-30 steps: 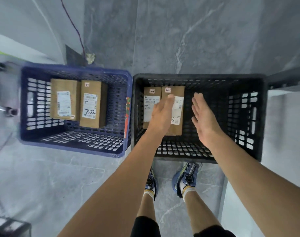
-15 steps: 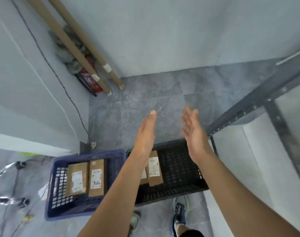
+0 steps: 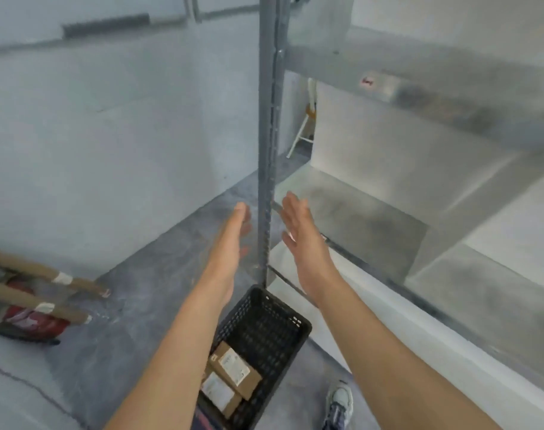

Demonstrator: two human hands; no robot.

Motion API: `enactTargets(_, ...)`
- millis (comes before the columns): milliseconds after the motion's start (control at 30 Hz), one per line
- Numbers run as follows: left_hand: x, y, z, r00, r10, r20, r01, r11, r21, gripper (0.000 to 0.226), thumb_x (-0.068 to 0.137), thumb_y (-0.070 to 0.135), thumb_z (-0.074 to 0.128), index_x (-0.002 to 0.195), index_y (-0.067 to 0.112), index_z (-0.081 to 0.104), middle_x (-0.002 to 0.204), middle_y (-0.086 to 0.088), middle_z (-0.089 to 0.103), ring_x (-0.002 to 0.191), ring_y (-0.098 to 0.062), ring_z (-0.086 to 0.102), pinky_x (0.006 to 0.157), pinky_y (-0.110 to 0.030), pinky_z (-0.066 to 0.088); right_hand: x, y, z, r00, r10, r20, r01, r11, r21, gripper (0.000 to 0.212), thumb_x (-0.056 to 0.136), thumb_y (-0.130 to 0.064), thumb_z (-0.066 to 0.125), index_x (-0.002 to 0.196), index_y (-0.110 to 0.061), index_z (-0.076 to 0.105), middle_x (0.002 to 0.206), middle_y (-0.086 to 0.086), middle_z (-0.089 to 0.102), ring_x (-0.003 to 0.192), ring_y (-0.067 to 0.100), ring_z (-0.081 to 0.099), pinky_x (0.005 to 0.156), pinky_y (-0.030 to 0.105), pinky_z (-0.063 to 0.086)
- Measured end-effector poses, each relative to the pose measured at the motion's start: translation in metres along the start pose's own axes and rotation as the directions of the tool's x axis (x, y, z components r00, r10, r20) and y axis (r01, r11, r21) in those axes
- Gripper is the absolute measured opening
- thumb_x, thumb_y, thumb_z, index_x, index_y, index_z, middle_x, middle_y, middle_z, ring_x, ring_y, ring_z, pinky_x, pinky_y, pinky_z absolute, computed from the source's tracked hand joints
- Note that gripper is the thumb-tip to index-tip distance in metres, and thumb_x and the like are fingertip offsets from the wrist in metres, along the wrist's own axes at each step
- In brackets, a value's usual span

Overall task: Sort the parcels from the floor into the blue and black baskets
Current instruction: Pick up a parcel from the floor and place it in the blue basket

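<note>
The black basket (image 3: 264,330) stands on the grey floor below my arms, with two brown labelled parcels (image 3: 235,372) lying side by side in its near end. My left forearm covers part of the basket's left side, and the blue basket is out of sight. My left hand (image 3: 233,235) and my right hand (image 3: 301,231) are raised well above the basket, palms facing each other, fingers straight and apart, holding nothing. A grey metal post (image 3: 268,135) rises between the two hands.
A grey metal shelving rack (image 3: 419,88) with white boards fills the right side. Two cardboard tubes (image 3: 47,274) and a red object (image 3: 32,324) lie at the left wall. My right shoe (image 3: 338,405) is on the floor beside the basket.
My view has swung up and to the right, away from the baskets. Both empty hands rose from over the black basket to chest height. The blue basket has left the view.
</note>
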State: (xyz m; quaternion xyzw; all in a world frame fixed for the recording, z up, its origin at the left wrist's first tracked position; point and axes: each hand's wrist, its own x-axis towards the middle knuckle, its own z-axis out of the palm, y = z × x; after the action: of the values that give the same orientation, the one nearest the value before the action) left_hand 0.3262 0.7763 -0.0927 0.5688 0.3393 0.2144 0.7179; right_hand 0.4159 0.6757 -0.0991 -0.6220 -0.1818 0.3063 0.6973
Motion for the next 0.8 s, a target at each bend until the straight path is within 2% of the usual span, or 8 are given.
enactTargets(67, -0.016, 0.012, 0.032, 0.994, 0.028, 0.11, -0.032, 0.999, 0.032, 0.043, 0.098, 0.063, 0.047, 0.12, 0.032, 0.068, 0.114, 0.02, 0.072, 0.109, 0.001, 0.065, 0.103, -0.038, 0.049, -0.024, -0.019, -0.027, 0.993, -0.056, -0.105, 0.058, 0.998, 0.01, 0.067, 0.102, -0.066, 0.027, 0.161, -0.035, 0.034, 0.161, -0.021, 0.04, 0.146, 0.0, 0.04, 0.125, 0.031, 0.028)
enactTargets(133, -0.032, 0.018, 0.066, 0.977, 0.039, 0.21, -0.052, 0.997, 0.055, 0.054, 0.094, 0.064, 0.046, 0.13, 0.028, 0.065, 0.127, 0.012, 0.068, 0.121, -0.008, 0.061, 0.106, -0.042, 0.048, -0.047, -0.035, -0.056, 0.975, -0.094, -0.199, 0.101, 0.995, 0.024, 0.062, 0.106, -0.062, 0.026, 0.162, -0.035, 0.033, 0.167, -0.017, 0.035, 0.151, 0.004, 0.036, 0.128, 0.039, 0.025)
enactTargets(200, -0.049, 0.022, 0.102, 0.949, 0.035, 0.313, -0.064, 0.995, 0.083, 0.05, 0.102, 0.057, 0.043, 0.137, 0.026, 0.06, 0.136, 0.009, 0.063, 0.128, -0.012, 0.057, 0.107, -0.043, 0.047, -0.073, -0.049, -0.09, 0.951, -0.122, -0.285, 0.139, 0.989, 0.04, 0.059, 0.109, -0.059, 0.025, 0.163, -0.034, 0.032, 0.167, -0.016, 0.035, 0.151, 0.004, 0.037, 0.128, 0.04, 0.025)
enactTargets(267, -0.071, 0.022, 0.139, 0.913, 0.033, 0.408, -0.085, 0.99, 0.11, 0.047, 0.106, 0.053, 0.039, 0.14, 0.026, 0.058, 0.139, 0.01, 0.062, 0.128, -0.01, 0.058, 0.105, -0.041, 0.047, -0.103, -0.061, -0.124, 0.919, -0.15, -0.364, 0.178, 0.983, 0.043, 0.06, 0.109, -0.06, 0.026, 0.163, -0.035, 0.033, 0.167, -0.016, 0.036, 0.151, 0.004, 0.037, 0.129, 0.04, 0.025)
enactTargets(433, -0.148, 0.009, 0.236, 0.796, 0.007, 0.606, -0.109, 0.985, 0.132, 0.047, 0.104, 0.058, 0.04, 0.135, 0.031, 0.062, 0.136, 0.014, 0.064, 0.124, -0.006, 0.06, 0.102, -0.041, 0.049, -0.201, -0.082, -0.209, 0.808, -0.195, -0.556, 0.236, 0.972, 0.001, 0.061, 0.108, -0.063, 0.026, 0.162, -0.037, 0.035, 0.165, -0.021, 0.036, 0.148, 0.0, 0.039, 0.128, 0.04, 0.027)
enactTargets(533, -0.204, -0.006, 0.291, 0.7, -0.009, 0.714, -0.138, 0.979, 0.147, 0.047, 0.103, 0.062, 0.039, 0.134, 0.035, 0.062, 0.136, 0.018, 0.063, 0.124, -0.004, 0.06, 0.104, -0.042, 0.049, -0.267, -0.085, -0.257, 0.726, -0.223, -0.65, 0.262, 0.964, -0.039, 0.059, 0.108, -0.064, 0.025, 0.161, -0.04, 0.034, 0.166, -0.022, 0.034, 0.149, 0.0, 0.038, 0.129, 0.041, 0.026)
enactTargets(633, -0.27, -0.025, 0.342, 0.622, -0.036, 0.782, -0.148, 0.975, 0.163, 0.05, 0.104, 0.062, 0.039, 0.136, 0.032, 0.062, 0.136, 0.014, 0.064, 0.124, -0.007, 0.06, 0.104, -0.043, 0.049, -0.341, -0.084, -0.305, 0.636, -0.224, -0.738, 0.285, 0.958, -0.045, 0.06, 0.108, -0.064, 0.025, 0.162, -0.039, 0.034, 0.167, -0.021, 0.033, 0.149, 0.001, 0.038, 0.129, 0.041, 0.026)
enactTargets(800, -0.393, -0.066, 0.415, 0.45, -0.11, 0.886, -0.13, 0.974, 0.188, 0.044, 0.104, 0.059, 0.041, 0.13, 0.032, 0.065, 0.13, 0.012, 0.068, 0.123, -0.01, 0.062, 0.098, -0.041, 0.052, -0.476, -0.073, -0.373, 0.462, -0.206, -0.863, 0.339, 0.94, -0.043, 0.06, 0.109, -0.061, 0.028, 0.163, -0.036, 0.033, 0.167, -0.019, 0.034, 0.149, 0.001, 0.038, 0.128, 0.04, 0.027)
